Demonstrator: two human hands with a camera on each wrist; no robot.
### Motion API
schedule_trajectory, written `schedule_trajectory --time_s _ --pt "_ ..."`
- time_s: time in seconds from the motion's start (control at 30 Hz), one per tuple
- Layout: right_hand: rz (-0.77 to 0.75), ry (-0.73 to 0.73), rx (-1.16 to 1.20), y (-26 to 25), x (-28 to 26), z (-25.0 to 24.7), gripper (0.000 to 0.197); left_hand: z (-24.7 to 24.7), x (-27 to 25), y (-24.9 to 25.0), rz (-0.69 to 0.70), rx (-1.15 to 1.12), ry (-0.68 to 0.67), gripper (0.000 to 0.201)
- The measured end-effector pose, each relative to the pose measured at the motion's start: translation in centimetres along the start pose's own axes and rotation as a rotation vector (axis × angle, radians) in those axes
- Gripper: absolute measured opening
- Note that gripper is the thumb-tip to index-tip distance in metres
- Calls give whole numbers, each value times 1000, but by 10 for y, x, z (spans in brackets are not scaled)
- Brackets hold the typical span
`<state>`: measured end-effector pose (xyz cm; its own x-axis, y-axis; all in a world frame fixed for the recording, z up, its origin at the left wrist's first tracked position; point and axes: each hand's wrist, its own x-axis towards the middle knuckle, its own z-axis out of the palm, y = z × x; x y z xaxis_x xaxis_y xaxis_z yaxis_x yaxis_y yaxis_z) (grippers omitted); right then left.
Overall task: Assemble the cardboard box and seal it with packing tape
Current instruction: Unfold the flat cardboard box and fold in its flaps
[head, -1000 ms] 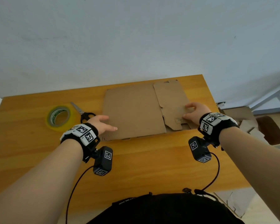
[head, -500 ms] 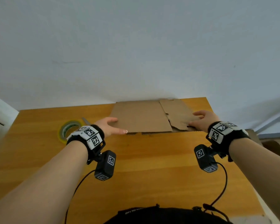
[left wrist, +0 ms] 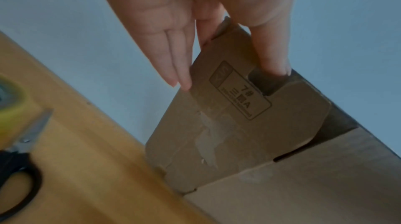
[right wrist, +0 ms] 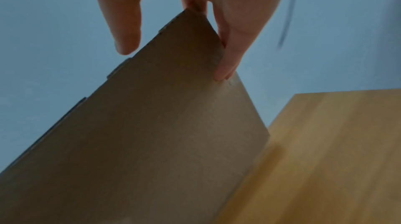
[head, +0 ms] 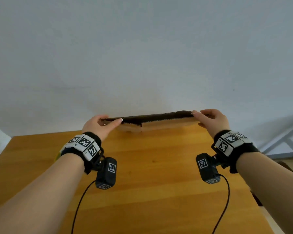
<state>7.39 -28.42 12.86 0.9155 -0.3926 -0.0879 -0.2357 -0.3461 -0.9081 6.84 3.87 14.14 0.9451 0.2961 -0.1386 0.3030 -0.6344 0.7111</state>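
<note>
A wooden table (head: 152,166) with a warm orange-brown grain fills the lower part of the head view, set against a plain pale wall (head: 142,56). At the far right, a white metal frame (head: 287,141) stands beside the table. In the left wrist view a yellow tape roll (left wrist: 10,107) sits at the table's left edge, and a pair of scissors (left wrist: 21,150) with black handles lies just beside it, the blades pointing toward the wall.

The flattened cardboard box (head: 149,118) stands on its edge at the far side of the table, lower edge on or very near the wood; contact is hard to tell. Its long axis runs left to right, roughly parallel to the wall, and from the head view only the thin top edge shows. A flap (left wrist: 249,116) with a printed label hangs at its left end.

The left hand (head: 98,125) holds the box's upper left corner, thumb on the near face, one finger behind it and two fingers straight alongside. The right hand (head: 211,120) pinches the upper right corner between thumb and fingers. Both wrists carry marker bands and small black cameras with cables.
</note>
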Motion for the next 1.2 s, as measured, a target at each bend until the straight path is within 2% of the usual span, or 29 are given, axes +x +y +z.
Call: schedule_trajectory --time_s 0.1,0.23,0.47,0.63,0.73,0.83,0.93,1.07,1.13,1.2 --pt "-55 61 37 -23 6 1 64 -5 7 17 -6 -71 66 70" --pt "-88 137 -18 -48 17 2 71 -9 12 35 -4 -110 75 62" --pt "2 106 -24 -41 27 5 80 -7 17 30 -73 -87 12 80" --pt "36 120 -28 -29 28 7 83 0 17 28 -56 -177 0 57" --pt "36 114 -9 -31 30 8 79 7 19 27 -73 -142 -11 79" --pt "43 115 -13 -33 31 11 77 14 20 27 -159 -163 -45 95" --pt "47 112 -18 -35 30 12 73 18 19 30 -169 -155 -31 86" --pt "21 76 -1 -35 26 12 61 20 20 35 -94 -150 -18 62" --pt "14 63 -2 -34 25 12 61 20 17 38 -78 -194 -35 59" --pt "8 50 -10 -34 24 12 62 19 13 41 -79 -233 -68 65"
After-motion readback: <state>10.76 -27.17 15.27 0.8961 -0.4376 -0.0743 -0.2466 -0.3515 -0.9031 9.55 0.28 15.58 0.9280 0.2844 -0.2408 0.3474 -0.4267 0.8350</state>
